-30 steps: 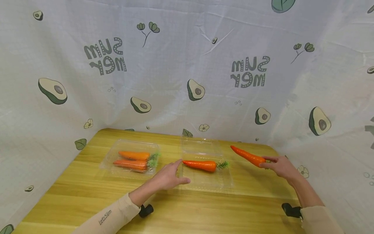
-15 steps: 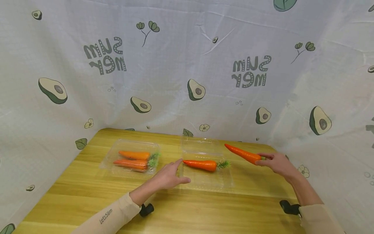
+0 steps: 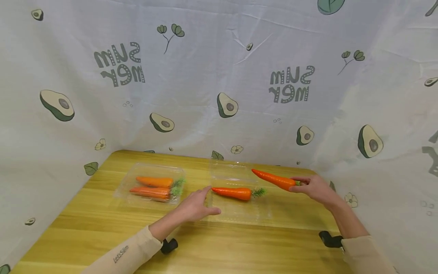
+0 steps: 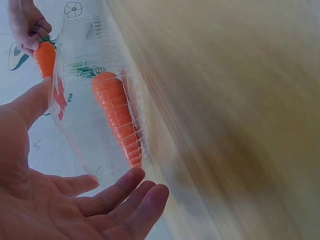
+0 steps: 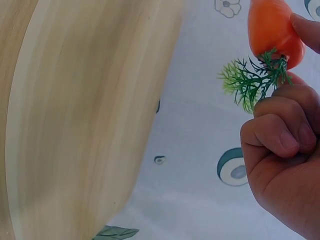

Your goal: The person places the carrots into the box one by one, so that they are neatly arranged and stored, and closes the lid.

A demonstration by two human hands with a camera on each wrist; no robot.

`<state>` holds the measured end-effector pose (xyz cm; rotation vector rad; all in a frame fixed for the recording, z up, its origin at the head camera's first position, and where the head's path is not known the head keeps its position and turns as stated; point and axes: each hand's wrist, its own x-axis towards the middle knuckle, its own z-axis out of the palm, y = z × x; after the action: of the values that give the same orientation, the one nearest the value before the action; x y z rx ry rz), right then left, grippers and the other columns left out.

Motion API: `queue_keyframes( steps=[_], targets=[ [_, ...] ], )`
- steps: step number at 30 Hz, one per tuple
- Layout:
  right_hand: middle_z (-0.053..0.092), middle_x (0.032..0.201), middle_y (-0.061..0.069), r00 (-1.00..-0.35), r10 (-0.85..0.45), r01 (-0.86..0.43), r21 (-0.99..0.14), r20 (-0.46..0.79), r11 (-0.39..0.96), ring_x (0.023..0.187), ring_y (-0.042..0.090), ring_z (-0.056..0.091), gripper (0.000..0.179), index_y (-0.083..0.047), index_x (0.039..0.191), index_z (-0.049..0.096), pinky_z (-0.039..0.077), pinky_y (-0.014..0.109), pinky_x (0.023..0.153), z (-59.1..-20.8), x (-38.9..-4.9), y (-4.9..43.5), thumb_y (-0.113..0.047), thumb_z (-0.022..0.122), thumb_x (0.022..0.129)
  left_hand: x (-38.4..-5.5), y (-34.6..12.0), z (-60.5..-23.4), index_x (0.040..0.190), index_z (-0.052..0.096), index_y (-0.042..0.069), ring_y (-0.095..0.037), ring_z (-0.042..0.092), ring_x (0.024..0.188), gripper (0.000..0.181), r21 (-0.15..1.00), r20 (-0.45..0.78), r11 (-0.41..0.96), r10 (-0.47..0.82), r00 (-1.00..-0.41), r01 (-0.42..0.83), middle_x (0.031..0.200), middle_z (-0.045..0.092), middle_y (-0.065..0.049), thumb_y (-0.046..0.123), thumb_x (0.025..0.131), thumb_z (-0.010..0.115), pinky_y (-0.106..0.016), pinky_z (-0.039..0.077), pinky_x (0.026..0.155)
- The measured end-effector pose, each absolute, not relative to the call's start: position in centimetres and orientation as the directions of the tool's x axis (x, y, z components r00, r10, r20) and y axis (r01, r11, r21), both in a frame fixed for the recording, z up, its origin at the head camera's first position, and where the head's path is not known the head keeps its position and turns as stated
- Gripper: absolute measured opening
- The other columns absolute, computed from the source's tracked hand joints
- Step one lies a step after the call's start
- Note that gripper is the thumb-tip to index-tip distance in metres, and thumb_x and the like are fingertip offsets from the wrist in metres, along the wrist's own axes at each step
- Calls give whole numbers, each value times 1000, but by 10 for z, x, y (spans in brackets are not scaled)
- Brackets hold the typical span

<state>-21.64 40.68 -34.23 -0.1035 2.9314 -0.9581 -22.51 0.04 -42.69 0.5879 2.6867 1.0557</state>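
Observation:
A clear plastic clamshell box (image 3: 239, 214) stands with its lid folded back, and one orange carrot (image 3: 236, 193) with a green top lies in it. My left hand (image 3: 195, 206) is at the box's left side, fingers and thumb extended; in the left wrist view the thumb and fingertips touch or nearly touch the clear wall. My right hand (image 3: 313, 189) pinches a second carrot (image 3: 273, 179) at its thick top end, its tip pointing left over the box's back right. Green fronds (image 5: 255, 80) of that carrot show between thumb and curled fingers in the right wrist view.
To the left, another clear plastic box (image 3: 147, 167) holds orange carrots (image 3: 154, 182) with green tops. A wooden table (image 3: 219, 251) carries both boxes. Behind and beside it hangs a white cloth (image 3: 198, 76) printed with avocados and flowers.
My right hand has moved left with its carrot, bringing the tip from right of the open box to above its back right edge. The left hand stays in place at the box.

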Motion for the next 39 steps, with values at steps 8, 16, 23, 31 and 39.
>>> queue_keyframes(
  steps=[8,16,23,31,39],
  targets=[
    [39,73,1,-993,-118,-85,-608,-14,789,62,13,32,64,4,139,57,26,29,57,-340,-218,401,-35,74,91,-225,2,-424,159,31,12,-41,44,140,94,676,-23,672,427,-904,301,152,47,-20,54,87,74,-60,40,108],
    [35,70,-1,-989,-144,-98,-602,-29,793,57,11,28,65,3,138,59,24,27,53,-338,-218,391,-37,76,90,-225,3,-425,159,32,13,-42,41,142,93,675,-28,677,422,-906,294,153,45,-20,54,86,74,-62,38,109],
    [35,71,-1,-983,-177,-105,-620,-55,778,57,11,29,64,2,139,58,24,26,51,-335,-219,378,-33,76,89,-225,3,-427,159,30,15,-43,38,144,94,669,-37,686,416,-909,286,155,42,-21,55,87,74,-64,36,110],
    [33,62,-4,-972,-223,-126,-641,-72,757,52,10,27,61,2,136,61,25,25,49,-335,-221,366,-28,78,87,-225,4,-426,159,31,16,-45,36,144,93,669,-39,688,409,-912,280,156,42,-21,55,87,74,-65,34,110],
    [38,68,-1,-969,-231,-123,-633,-91,765,59,12,33,58,1,134,63,27,27,54,-340,-225,355,-28,78,86,-225,5,-427,159,31,15,-45,37,144,94,658,-34,697,406,-913,285,155,43,-21,55,87,74,-64,34,111]
  ],
)
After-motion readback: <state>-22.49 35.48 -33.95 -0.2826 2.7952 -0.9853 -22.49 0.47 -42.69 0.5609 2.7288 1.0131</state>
